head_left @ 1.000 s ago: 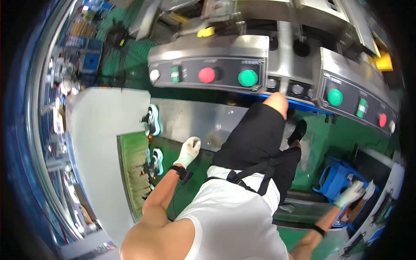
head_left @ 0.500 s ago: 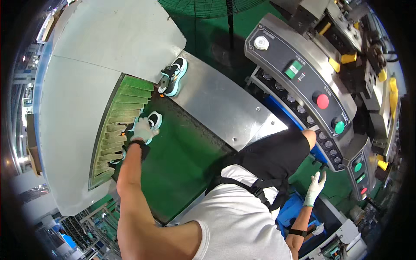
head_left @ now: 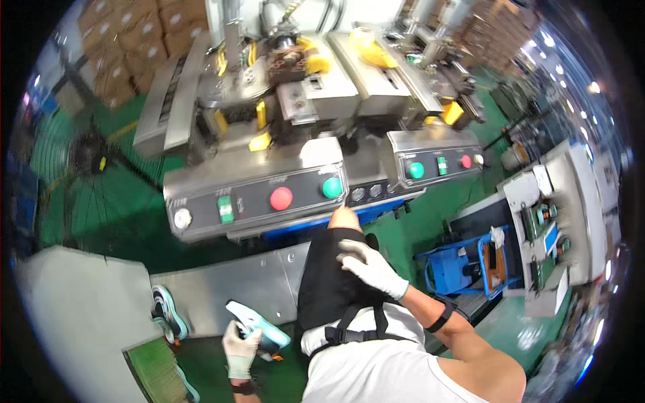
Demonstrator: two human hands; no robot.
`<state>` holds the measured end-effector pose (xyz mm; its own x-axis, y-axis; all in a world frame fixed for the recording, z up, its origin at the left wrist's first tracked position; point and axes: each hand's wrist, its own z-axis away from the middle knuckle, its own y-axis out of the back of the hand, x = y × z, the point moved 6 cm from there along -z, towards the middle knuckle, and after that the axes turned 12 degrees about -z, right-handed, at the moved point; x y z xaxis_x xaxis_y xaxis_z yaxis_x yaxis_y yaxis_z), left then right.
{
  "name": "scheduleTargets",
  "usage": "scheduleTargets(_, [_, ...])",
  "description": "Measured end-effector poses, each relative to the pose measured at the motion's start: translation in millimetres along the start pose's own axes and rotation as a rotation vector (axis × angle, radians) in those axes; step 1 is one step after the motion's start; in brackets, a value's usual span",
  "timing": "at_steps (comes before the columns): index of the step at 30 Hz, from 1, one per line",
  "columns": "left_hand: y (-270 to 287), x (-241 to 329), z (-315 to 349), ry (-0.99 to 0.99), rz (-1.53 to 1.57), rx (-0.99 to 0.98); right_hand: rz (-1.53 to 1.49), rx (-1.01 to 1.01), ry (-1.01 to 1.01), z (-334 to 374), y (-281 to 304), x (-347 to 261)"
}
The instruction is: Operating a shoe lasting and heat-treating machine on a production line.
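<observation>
My left hand [head_left: 240, 346], in a white glove, is closed on a shoe [head_left: 263, 327] with a pale blue and white sole. The shoe is tilted with its sole up, beside a low metal ledge [head_left: 225, 285]. My right hand [head_left: 368, 267], also gloved, is over my black shorts with its fingers apart and nothing in it. Another shoe [head_left: 168, 311], dark with a light blue sole, lies at the left end of the ledge. Next to it is a green flap curtain [head_left: 158, 369] in the grey housing, where part of one more shoe [head_left: 187, 384] shows.
Ahead stands a machine with two control panels [head_left: 259, 198] [head_left: 437, 161] bearing red and green buttons. A fan [head_left: 94, 154] is at the left, with stacked cartons [head_left: 134, 47] behind. To the right is a blue cart [head_left: 453, 269].
The view has swung to the right, toward the machine. My left hand has brought a shoe away from the flap curtain. My right hand has come in over my lap.
</observation>
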<state>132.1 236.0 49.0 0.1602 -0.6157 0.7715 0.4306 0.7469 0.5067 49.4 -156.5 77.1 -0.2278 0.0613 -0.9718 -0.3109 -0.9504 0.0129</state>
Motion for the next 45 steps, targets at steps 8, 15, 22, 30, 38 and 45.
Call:
scheduleTargets(8, [-80.0, 298.9, 1.7, -0.908, 0.207, -0.527, -1.15, -0.565, -0.438, 38.7, -37.6, -57.3])
scheduleTargets(15, [-155.4, 385.0, 5.2, -1.16, -0.062, -0.68, -1.33, -0.114, 0.024, 96.5, 82.0, -57.4])
scheduleTargets(22, [-206.2, 476.8, -1.9, -1.224, -0.207, -0.438, -1.179, 0.3, 0.299, 164.9, 149.1, -41.0])
scheduleTargets(30, [-279.3, 558.8, -104.5, -1.294, -0.48, -0.201, -1.369, 0.479, 0.391, 164.4, 177.6, -22.1])
scheduleTargets(38, [-366.3, 633.0, -216.7, -1.56, -0.84, 0.028, -1.26, 0.726, 0.303, 172.5, 211.7, 13.4])
scheduleTargets(45, [-429.8, 680.6, -326.2, -1.39, -0.989, 0.025, -1.39, 0.987, 0.247, 156.4, 242.3, 57.8])
